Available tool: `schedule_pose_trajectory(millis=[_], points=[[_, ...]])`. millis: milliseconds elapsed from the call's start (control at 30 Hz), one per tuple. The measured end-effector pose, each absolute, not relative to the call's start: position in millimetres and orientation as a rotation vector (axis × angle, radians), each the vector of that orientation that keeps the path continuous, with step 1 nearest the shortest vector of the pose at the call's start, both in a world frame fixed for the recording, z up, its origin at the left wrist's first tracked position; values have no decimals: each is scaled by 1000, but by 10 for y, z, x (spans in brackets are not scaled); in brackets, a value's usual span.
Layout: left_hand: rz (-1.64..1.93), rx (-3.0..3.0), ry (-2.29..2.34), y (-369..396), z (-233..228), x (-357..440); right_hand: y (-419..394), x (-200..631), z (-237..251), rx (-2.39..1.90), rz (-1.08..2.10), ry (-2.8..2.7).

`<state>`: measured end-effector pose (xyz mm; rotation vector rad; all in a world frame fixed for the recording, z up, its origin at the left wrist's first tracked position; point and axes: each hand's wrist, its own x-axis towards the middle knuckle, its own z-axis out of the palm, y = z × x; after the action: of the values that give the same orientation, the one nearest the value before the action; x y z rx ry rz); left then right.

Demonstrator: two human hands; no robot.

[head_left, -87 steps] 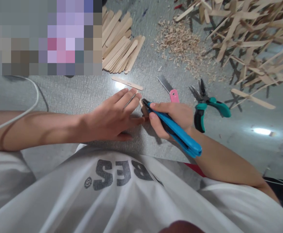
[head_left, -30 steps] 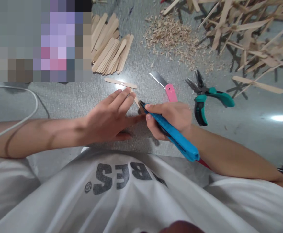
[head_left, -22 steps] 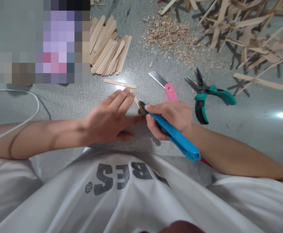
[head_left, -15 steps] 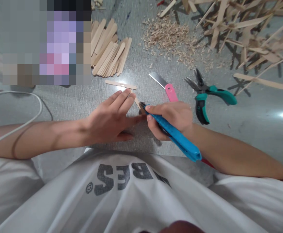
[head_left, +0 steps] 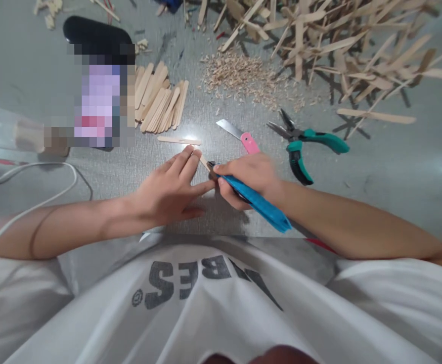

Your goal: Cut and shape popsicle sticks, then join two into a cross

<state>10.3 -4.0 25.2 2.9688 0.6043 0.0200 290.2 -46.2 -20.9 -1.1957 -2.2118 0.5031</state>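
Note:
My left hand [head_left: 170,189] lies flat on the grey mat [head_left: 137,156], fingers spread, pressing down a thin wooden stick [head_left: 205,162] whose end shows beyond the fingertips. My right hand [head_left: 246,177] grips a blue utility knife [head_left: 259,202], its tip set against that stick just right of my left fingers. Another loose stick [head_left: 179,140] lies flat just beyond my left hand.
A pink-handled blade [head_left: 239,136] and teal pliers [head_left: 304,146] lie beyond my right hand. A neat bundle of sticks [head_left: 160,98], a heap of shavings [head_left: 244,76] and a tangled stick pile [head_left: 338,45] sit farther back. A white cable [head_left: 42,199] crosses at left.
The view has tilted upward, showing more of the far floor. Both hands keep the same hold, knife tip still against the stick under my left fingers.

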Motion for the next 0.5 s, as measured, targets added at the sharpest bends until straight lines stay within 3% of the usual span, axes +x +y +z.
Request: schedule_pose_trajectory(millis=[267,500], points=[[-150,2939,668,-76,256,91,-419,2811,-124,-1029,320,-2140],[-212,2924,638,-33,256,122,-456,2809,-103,-1223,392,-2187]])
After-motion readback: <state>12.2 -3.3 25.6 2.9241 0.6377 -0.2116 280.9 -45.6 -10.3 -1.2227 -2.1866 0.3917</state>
